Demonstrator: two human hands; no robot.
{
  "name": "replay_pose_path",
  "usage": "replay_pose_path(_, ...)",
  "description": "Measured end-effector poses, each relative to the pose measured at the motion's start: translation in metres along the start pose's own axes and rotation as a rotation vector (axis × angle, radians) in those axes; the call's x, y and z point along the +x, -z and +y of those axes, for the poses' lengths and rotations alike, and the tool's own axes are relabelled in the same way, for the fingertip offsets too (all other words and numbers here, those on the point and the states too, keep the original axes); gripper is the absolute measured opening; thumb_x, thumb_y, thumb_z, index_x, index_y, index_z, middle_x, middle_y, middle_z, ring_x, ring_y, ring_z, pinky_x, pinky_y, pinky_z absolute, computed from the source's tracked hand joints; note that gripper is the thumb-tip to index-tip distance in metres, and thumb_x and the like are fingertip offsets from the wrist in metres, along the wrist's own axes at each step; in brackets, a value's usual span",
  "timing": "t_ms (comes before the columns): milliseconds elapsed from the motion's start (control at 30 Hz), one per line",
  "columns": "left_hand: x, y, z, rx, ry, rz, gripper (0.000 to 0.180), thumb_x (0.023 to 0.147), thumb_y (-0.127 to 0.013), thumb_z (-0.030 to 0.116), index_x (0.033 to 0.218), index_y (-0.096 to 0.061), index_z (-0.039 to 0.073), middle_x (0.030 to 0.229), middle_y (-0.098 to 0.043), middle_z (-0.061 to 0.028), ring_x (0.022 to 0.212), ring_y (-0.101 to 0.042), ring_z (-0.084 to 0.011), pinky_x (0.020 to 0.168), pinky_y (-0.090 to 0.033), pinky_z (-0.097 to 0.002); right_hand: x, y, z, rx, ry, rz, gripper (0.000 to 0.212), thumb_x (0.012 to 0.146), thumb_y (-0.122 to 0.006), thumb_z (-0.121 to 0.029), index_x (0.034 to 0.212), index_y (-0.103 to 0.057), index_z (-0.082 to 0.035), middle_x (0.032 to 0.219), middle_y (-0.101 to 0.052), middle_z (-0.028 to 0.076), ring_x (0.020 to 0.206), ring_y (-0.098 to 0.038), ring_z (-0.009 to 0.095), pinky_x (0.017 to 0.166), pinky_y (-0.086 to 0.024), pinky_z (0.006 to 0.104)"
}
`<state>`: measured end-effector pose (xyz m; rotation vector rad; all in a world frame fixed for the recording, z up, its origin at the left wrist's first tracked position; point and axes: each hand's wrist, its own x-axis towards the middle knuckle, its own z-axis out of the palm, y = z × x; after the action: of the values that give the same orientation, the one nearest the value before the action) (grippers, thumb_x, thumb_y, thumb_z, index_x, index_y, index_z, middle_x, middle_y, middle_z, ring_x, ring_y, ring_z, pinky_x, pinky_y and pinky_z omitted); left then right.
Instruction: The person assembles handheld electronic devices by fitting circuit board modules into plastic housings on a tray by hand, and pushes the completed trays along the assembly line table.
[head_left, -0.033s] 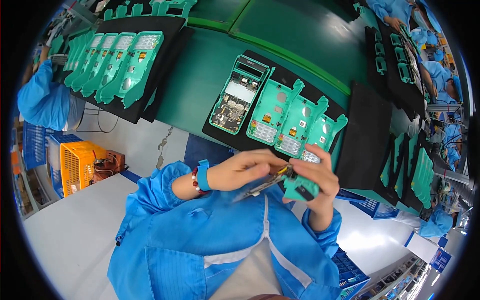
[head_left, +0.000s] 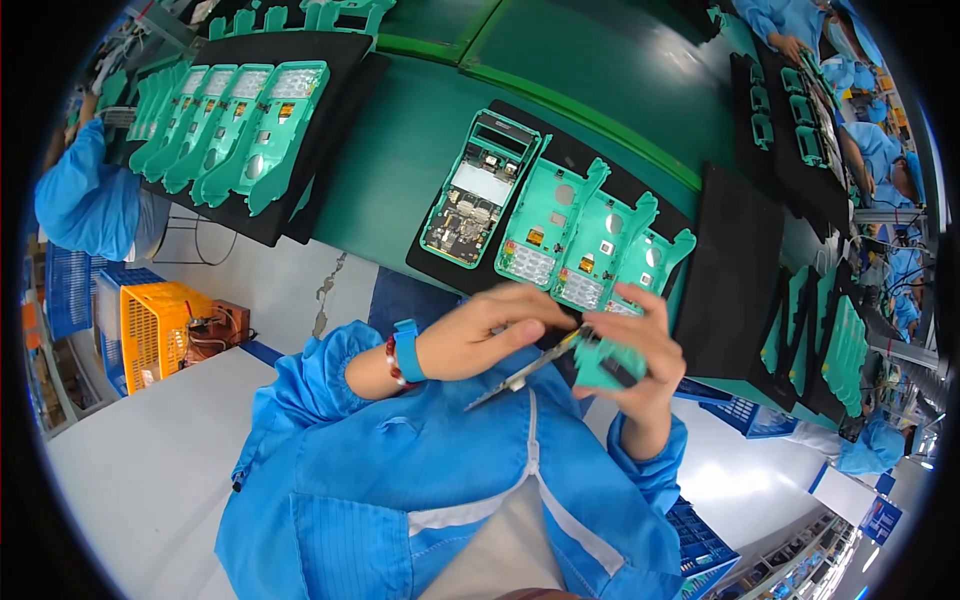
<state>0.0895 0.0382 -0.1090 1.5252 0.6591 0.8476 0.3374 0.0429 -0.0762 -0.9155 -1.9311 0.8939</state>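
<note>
In front of my chest, my left hand (head_left: pixel 490 335) wears a blue wrist strap and a beaded bracelet. Its bent fingers hold a thin circuit board (head_left: pixel 515 379), seen nearly edge-on and tilted. My right hand (head_left: pixel 645 355) is closed around a small teal plastic part (head_left: pixel 607 364) with a black patch. The two pieces meet at a small dark and yellowish spot between my hands; whether they are joined I cannot tell. Just beyond, a teal-framed device with exposed boards (head_left: pixel 470 195) lies beside several open teal housings (head_left: pixel 535 225) on a black mat (head_left: pixel 570 152).
At the left, more teal housings (head_left: pixel 285 115) stand in a row on a black mat, near a co-worker's blue sleeve (head_left: pixel 85 200). A yellow crate (head_left: pixel 150 335) stands below. To the right are a bare black mat (head_left: pixel 725 270), more teal parts (head_left: pixel 845 350) and other workers.
My right hand has shifted slightly to the right with the teal part. The circuit board, blurred before, now shows as a thinner, sharper edge.
</note>
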Motion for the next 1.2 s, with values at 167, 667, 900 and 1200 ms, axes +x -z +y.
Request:
replay_pose_path(167, -0.009, 0.015, -0.023, 1.093, -0.074, 0.219, 0.039, 0.077, -0.074, 0.011, 0.115, -0.068, 0.012, 0.128, -0.060, -0.0061, 0.113, -0.055, -0.0286, 0.094, -0.041, -0.0407, 0.022, 0.014, 0.011, 0.107, -0.320, 0.433, 0.048, 0.068, -0.088, -0.010, 0.109, -0.068, 0.004, 0.111, -0.066, 0.007, 0.099, -0.065, 0.017, 0.090, -0.050, 0.0292)
replay_pose_path(667, -0.035, 0.007, -0.038, 1.132, -0.337, 0.352, 0.017, 0.073, -0.077, 0.013, 0.084, -0.065, 0.010, 0.095, -0.062, -0.0008, 0.089, -0.060, -0.0200, 0.078, -0.046, -0.0354, 0.107, -0.004, 0.018, -0.524, -0.111, -0.067, 0.041, 0.064, -0.091, -0.026, 0.094, -0.075, -0.003, 0.097, -0.071, 0.009, 0.118, -0.053, 0.030, 0.093, -0.047, 0.0415)
replay_pose_path(900, -0.031, 0.007, -0.035, 1.120, -0.300, 0.346, 0.021, 0.067, -0.080, 0.007, 0.084, -0.069, 0.011, 0.092, -0.062, -0.0007, 0.085, -0.060, -0.0202, 0.075, -0.042, -0.0365, 0.107, -0.010, 0.032, -0.463, -0.172, -0.077, 0.044, 0.067, -0.090, -0.030, 0.098, -0.076, -0.002, 0.107, -0.069, 0.016, 0.117, -0.056, 0.031, 0.095, -0.047, 0.0410)
replay_pose_path(1200, -0.032, 0.008, -0.037, 1.129, -0.279, 0.304, 0.017, 0.073, -0.078, 0.010, 0.083, -0.063, 0.010, 0.096, -0.063, -0.0016, 0.092, -0.060, -0.0202, 0.080, -0.044, -0.0364, 0.111, -0.006, 0.025, -0.567, -0.028, -0.117, 0.049, 0.068, -0.089, -0.037, 0.096, -0.075, 0.000, 0.099, -0.071, 0.013, 0.117, -0.056, 0.033, 0.096, -0.047, 0.0420)
